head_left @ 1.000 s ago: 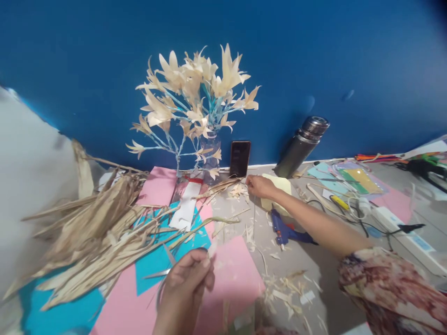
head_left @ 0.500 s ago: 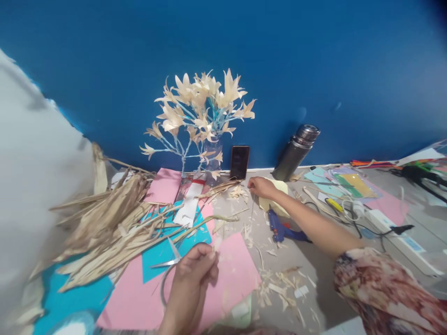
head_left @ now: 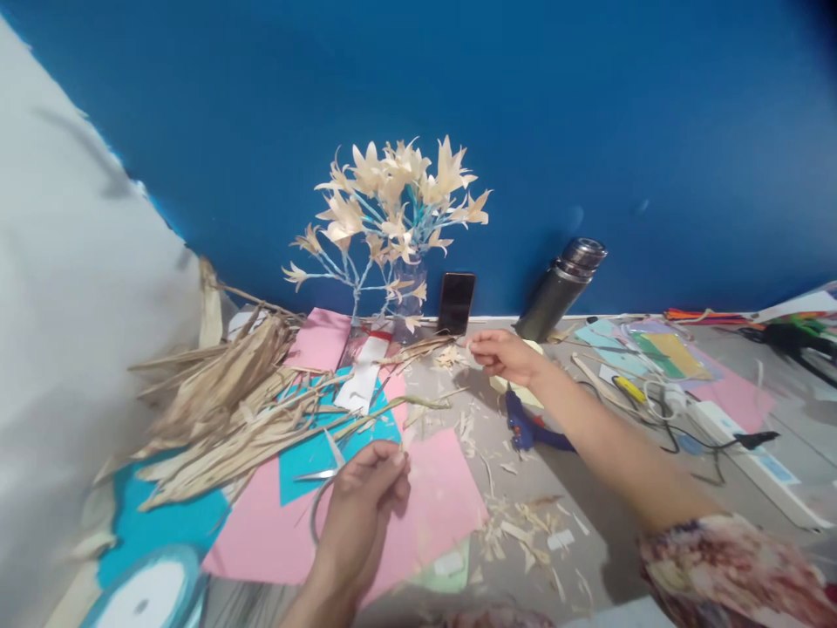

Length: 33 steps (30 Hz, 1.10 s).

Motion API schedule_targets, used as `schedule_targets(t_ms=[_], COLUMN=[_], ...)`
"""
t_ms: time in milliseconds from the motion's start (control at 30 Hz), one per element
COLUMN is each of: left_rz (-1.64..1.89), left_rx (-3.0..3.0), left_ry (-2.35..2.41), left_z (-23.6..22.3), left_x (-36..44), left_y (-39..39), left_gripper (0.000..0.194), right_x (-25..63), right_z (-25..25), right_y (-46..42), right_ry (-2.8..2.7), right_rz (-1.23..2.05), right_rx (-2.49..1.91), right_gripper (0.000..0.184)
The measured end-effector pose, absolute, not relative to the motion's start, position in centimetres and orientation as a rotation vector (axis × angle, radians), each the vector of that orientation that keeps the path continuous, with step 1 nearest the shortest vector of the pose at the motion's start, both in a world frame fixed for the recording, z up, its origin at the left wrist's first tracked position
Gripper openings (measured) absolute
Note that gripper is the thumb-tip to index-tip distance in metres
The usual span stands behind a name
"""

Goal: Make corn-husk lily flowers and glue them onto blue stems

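Observation:
My left hand (head_left: 363, 506) hovers low over a pink paper sheet (head_left: 438, 501), fingers pinched together on a small pale strip; grey-handled scissors (head_left: 325, 488) lie just under and left of it. My right hand (head_left: 506, 356) is stretched out toward the wall, lifted slightly above the table, with thumb and fingers pinched on a thin pale sliver near a heap of husk scraps (head_left: 451, 356). A vase of cream husk flowers on blue stems (head_left: 392, 218) stands at the wall behind.
A pile of dried husk leaves (head_left: 222, 410) covers teal and pink paper at the left. A phone (head_left: 456, 302) and a steel flask (head_left: 557, 288) lean on the blue wall. A blue glue gun (head_left: 527, 427), cables, a power strip (head_left: 745, 440) and coloured sheets lie to the right.
My right hand has risen off the table with a sliver pinched in it. The camera view has shifted, so things sit lower and further right. My left hand stays pinched.

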<state>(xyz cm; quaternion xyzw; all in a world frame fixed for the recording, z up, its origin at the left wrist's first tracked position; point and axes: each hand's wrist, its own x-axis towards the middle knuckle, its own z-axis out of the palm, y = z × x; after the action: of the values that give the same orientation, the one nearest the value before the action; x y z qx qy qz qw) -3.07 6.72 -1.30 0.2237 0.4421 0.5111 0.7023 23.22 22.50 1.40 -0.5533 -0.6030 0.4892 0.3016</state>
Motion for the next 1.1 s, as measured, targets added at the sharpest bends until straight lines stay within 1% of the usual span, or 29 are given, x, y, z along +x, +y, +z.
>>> schedule_targets(t_ms=[100, 167, 233, 300, 467, 567, 833, 1100], left_rz=[1.152, 1.182, 1.217, 1.247, 1.324, 1.321, 1.305, 1.251], left_rx=[0.518, 0.535, 0.572, 0.615, 0.768, 0.814, 0.811, 0.776], left_ry=[0.972, 0.962, 0.932, 0.896, 0.927, 0.906, 0.845, 0.798], left_z=[-0.4, 0.4, 1.1, 1.6, 1.9, 2.1, 3.4, 3.5], left_x=[-2.6, -2.2, -1.8, -1.4, -1.0, -0.9, -0.6, -0.1], left_y=[6.6, 6.3, 6.0, 5.5, 3.6, 2.4, 0.8, 0.0], left_gripper=[0.028, 0.028, 0.026, 0.025, 0.019, 0.018, 0.022, 0.026], right_x=[21.0, 19.1, 17.2, 15.6, 13.9, 13.8, 13.9, 14.5], right_z=[3.1, 3.6, 3.6, 3.4, 3.0, 3.3, 3.5, 3.1], right_y=[17.9, 14.7, 11.6, 8.8, 4.3, 3.0, 0.9, 0.2], right_ry=[-1.449, -1.177, -1.026, -1.002, -1.184, -1.31, -1.382, -1.44], right_rz=[1.452, 1.665, 1.724, 1.647, 1.193, 1.022, 0.828, 0.684], right_rx=[-1.26, -1.021, -0.9, -0.871, -1.002, -1.033, -1.064, -1.099], right_gripper=[0.043, 0.038, 0.034, 0.029, 0.018, 0.012, 0.012, 0.012])
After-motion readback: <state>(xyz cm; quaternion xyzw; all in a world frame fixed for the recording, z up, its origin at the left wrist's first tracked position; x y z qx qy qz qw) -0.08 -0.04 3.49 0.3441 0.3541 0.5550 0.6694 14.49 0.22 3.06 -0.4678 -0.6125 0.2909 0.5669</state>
